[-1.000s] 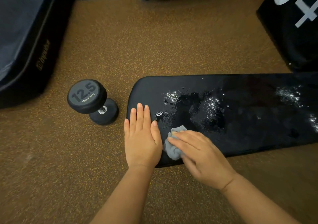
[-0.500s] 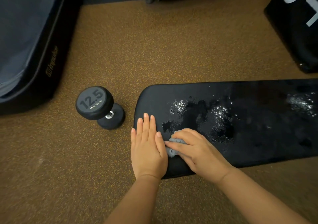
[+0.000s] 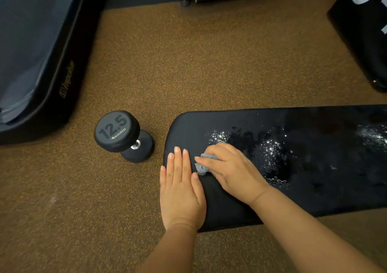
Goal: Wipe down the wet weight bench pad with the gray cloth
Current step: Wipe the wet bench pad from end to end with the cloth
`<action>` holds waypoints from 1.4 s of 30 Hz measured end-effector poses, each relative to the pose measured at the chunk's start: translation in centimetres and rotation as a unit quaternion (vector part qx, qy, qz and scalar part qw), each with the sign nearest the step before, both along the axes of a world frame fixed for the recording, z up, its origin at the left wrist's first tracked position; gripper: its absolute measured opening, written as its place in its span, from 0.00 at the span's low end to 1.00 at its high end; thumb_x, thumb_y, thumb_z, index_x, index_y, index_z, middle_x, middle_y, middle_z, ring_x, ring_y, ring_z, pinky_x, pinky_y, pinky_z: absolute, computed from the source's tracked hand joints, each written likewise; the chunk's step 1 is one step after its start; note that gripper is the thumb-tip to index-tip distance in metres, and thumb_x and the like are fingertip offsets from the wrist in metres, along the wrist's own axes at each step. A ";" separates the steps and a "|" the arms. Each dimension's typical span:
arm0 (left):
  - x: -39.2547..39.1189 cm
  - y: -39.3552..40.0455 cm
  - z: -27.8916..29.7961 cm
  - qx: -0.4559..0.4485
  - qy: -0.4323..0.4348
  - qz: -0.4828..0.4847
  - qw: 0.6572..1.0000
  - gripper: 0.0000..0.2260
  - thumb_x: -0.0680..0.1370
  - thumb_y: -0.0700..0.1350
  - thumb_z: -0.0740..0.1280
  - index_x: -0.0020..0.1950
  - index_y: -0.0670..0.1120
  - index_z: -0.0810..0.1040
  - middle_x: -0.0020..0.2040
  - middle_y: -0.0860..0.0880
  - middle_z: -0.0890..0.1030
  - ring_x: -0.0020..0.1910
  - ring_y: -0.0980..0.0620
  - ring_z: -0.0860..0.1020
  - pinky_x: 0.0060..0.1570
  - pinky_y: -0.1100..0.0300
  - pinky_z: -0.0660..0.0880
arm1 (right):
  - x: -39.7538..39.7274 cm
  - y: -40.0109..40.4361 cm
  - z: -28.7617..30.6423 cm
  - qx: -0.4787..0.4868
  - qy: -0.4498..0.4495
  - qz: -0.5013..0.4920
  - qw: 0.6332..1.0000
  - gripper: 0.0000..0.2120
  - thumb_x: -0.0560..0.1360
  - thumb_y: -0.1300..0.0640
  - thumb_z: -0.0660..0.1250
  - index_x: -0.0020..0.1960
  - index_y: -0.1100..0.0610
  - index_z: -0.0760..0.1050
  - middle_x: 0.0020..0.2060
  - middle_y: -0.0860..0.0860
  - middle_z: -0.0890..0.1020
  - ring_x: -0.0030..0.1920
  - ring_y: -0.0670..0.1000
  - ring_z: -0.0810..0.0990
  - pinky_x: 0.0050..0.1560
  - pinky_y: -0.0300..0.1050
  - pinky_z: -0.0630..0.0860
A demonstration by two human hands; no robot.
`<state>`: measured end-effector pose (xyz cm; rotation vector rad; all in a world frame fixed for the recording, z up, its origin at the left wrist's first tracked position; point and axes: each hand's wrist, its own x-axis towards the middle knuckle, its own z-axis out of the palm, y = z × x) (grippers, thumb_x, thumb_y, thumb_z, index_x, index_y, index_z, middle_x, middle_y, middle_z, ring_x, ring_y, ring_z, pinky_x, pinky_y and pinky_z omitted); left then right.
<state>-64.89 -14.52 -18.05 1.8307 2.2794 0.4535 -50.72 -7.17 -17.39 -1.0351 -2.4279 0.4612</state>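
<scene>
Cloth: the gray cloth [image 3: 202, 164] sits bunched up on the bench pad [image 3: 314, 189], close to its rounded left end and toward the near edge.
Right hand: the right hand [image 3: 232, 171] lies over the cloth, fingers curled and pressed together on top of it, pinning it against the pad; only a crumpled bit of gray peeks out by the fingertips.
Left hand: the left hand [image 3: 181, 191] rests flat on the pad's left end, palm down, fingers straight and held side by side, thumb just beside the cloth.
Pad: black, long, running off the right edge of view; the stretch around the hands looks matte.
Water: glittering droplets [image 3: 272, 153] are scattered across the pad's middle, just right of the right hand, with another shiny patch [image 3: 372, 135] far right.
Dumbbell: a black dumbbell [image 3: 123, 135] marked 12.5 lies on the floor, just beside the pad's left end.
Floor: brown speckled floor [image 3: 209, 63] all around.
Far corners: a dark mat [image 3: 31, 52] at the floor's far left, a black box [image 3: 364, 31] with white markings far right.
</scene>
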 end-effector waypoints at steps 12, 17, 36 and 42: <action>-0.2 0.2 0.0 -0.012 0.029 -0.034 0.999 0.26 0.79 0.49 0.46 0.77 0.45 0.52 0.78 0.49 0.52 0.76 0.51 0.48 0.73 0.53 0.44 | -1.7 2.2 0.4 -0.004 -0.006 -0.125 0.992 0.17 0.76 0.54 0.58 0.60 0.56 0.79 0.48 0.54 0.79 0.49 0.58 0.77 0.48 0.54 0.77; -0.2 0.2 0.1 -0.004 0.011 -0.028 1.000 0.26 0.78 0.50 0.45 0.77 0.47 0.54 0.78 0.50 0.53 0.77 0.52 0.49 0.73 0.53 0.45 | -0.8 -0.8 1.2 -0.034 -0.062 -0.105 0.992 0.22 0.77 0.47 0.56 0.70 0.50 0.70 0.67 0.49 0.73 0.68 0.53 0.68 0.68 0.55 0.61; -0.2 0.3 0.3 -0.006 -0.014 -0.023 1.000 0.27 0.77 0.50 0.47 0.77 0.47 0.56 0.77 0.51 0.54 0.76 0.53 0.49 0.74 0.53 0.45 | -1.0 5.1 0.1 0.005 0.051 -0.159 0.986 0.14 0.75 0.58 0.61 0.54 0.52 0.83 0.44 0.52 0.83 0.44 0.59 0.78 0.43 0.53 0.78; -0.4 0.2 0.6 -0.017 -0.053 -0.024 0.998 0.28 0.77 0.55 0.47 0.77 0.50 0.54 0.78 0.53 0.52 0.76 0.56 0.46 0.75 0.53 0.44 | 1.7 2.9 2.7 -0.139 -0.023 -0.100 0.985 0.27 0.78 0.48 0.55 0.76 0.44 0.55 0.74 0.45 0.63 0.76 0.49 0.55 0.75 0.57 0.46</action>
